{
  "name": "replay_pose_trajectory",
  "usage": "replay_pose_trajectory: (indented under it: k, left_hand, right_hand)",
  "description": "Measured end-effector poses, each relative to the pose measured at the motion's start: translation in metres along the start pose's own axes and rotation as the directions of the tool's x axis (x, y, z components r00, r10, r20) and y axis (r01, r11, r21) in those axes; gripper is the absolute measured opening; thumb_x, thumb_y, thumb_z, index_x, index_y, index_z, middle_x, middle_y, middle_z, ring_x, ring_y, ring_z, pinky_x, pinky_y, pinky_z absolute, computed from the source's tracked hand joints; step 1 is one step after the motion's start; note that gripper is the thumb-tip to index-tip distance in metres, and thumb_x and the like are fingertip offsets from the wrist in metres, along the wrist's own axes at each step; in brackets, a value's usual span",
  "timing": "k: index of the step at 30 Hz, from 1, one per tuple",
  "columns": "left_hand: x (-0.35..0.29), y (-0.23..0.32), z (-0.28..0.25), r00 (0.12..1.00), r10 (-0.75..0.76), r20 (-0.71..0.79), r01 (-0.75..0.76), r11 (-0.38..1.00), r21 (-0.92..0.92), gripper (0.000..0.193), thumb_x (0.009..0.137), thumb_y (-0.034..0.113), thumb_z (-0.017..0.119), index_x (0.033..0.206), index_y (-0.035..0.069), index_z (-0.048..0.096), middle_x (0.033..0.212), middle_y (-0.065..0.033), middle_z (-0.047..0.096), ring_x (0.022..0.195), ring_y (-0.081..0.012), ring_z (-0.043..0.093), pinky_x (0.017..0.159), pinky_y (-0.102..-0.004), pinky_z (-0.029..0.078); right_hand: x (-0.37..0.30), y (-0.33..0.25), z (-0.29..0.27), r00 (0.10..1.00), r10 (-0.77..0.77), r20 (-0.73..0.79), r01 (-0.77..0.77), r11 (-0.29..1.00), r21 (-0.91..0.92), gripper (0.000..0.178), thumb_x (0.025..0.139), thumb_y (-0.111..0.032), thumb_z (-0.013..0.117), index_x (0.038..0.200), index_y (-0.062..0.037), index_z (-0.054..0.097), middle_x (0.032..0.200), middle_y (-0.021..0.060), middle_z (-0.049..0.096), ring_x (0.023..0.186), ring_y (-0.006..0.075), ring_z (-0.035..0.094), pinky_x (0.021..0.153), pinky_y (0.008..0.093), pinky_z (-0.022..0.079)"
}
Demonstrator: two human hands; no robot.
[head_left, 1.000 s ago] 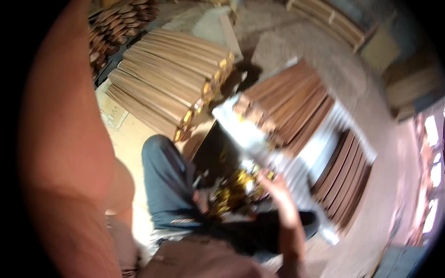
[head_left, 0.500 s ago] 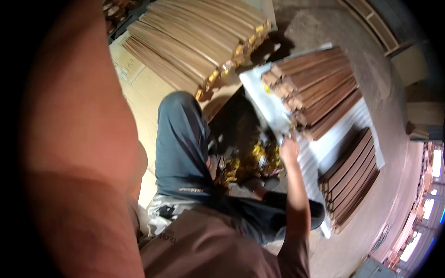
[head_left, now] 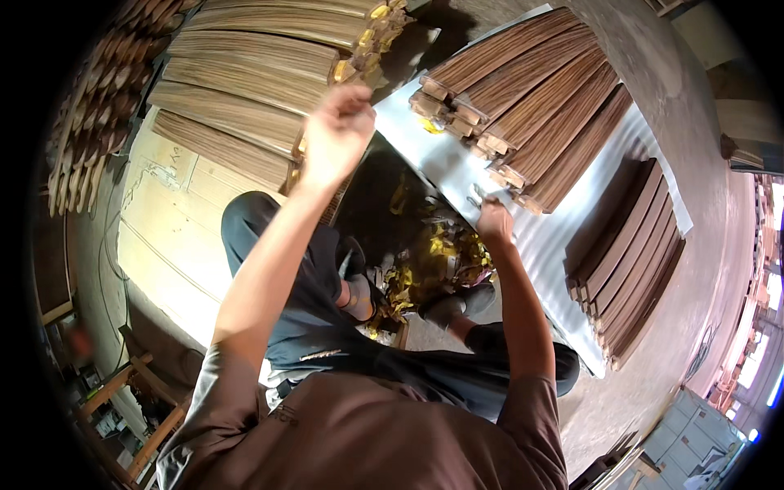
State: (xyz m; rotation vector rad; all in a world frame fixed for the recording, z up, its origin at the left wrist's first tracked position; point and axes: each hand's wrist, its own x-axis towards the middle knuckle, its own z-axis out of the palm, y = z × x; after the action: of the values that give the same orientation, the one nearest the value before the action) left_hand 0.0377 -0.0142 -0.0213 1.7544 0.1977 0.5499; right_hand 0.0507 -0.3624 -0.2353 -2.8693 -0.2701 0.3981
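My left hand point(head_left: 339, 135) is raised over the taped ends of the light wood slats point(head_left: 245, 90). Its fingers look curled but are smeared by motion, so what they hold is unclear. My right hand point(head_left: 495, 220) is closed beside the near ends of a stack of brown wood slats point(head_left: 531, 98), above the white foam sheet point(head_left: 441, 159). Something small and greyish shows at its fingertips, too small to name. Yellow tape point(head_left: 376, 37) clings along the light slats' ends.
Torn yellow scraps point(head_left: 445, 253) lie heaped on the floor between my feet. A second stack of curved brown slats point(head_left: 633, 269) sits on the foam at the right. Cardboard point(head_left: 163, 237) lies at the left, near a wooden frame point(head_left: 147, 416). Shaped wooden parts point(head_left: 98, 106) are piled far left.
My left arm, which filled the left side close to the camera, has swung forward over the light slats. The right hand stays near the brown slats' ends. The view has shifted.
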Motion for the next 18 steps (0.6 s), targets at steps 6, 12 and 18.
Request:
replay_pose_trajectory:
  k: [6, 12, 18]
  left_hand:
    - [-0.019, -0.136, 0.074, 0.879, 0.034, 0.476, -0.393, 0.616, 0.683, 0.05, 0.077, 0.011, 0.071, 0.127, 0.016, 0.064, 0.133, -0.0161, 0.056, 0.118, -0.031, 0.059, 0.101, -0.0414, 0.049]
    - [-0.009, -0.161, 0.134, 0.814, -0.255, 0.522, -0.363, 0.478, 0.8, 0.059, 0.085, 0.017, 0.057, 0.144, 0.018, 0.053, 0.144, -0.0205, 0.046, 0.127, -0.0327, 0.049, 0.101, -0.046, 0.042]
    - [-0.013, -0.191, 0.15, 0.736, -0.345, 0.582, -0.46, 0.375, 0.805, 0.011, 0.074, 0.011, 0.067, 0.078, 0.01, 0.077, 0.085, -0.0095, 0.075, 0.079, -0.0259, 0.072, 0.064, -0.0442, 0.055]
  right_hand:
    - [-0.104, -0.062, -0.034, 0.912, -0.273, 0.307, 0.209, 0.951, 0.226, 0.011, 0.08, -0.008, 0.061, 0.087, -0.007, 0.07, 0.106, 0.0178, 0.066, 0.094, 0.0381, 0.067, 0.076, 0.0478, 0.053]
    - [-0.158, -0.078, -0.01, 0.873, -0.38, 0.304, 0.309, 0.916, 0.257, 0.015, 0.077, -0.009, 0.064, 0.088, -0.0061, 0.074, 0.125, 0.021, 0.061, 0.098, 0.0382, 0.067, 0.084, 0.0456, 0.055]
    - [-0.158, -0.122, -0.093, 0.893, -0.367, 0.259, 0.256, 0.89, 0.378, 0.019, 0.081, -0.009, 0.063, 0.096, -0.0098, 0.074, 0.106, 0.0178, 0.069, 0.095, 0.0382, 0.067, 0.079, 0.0467, 0.054]
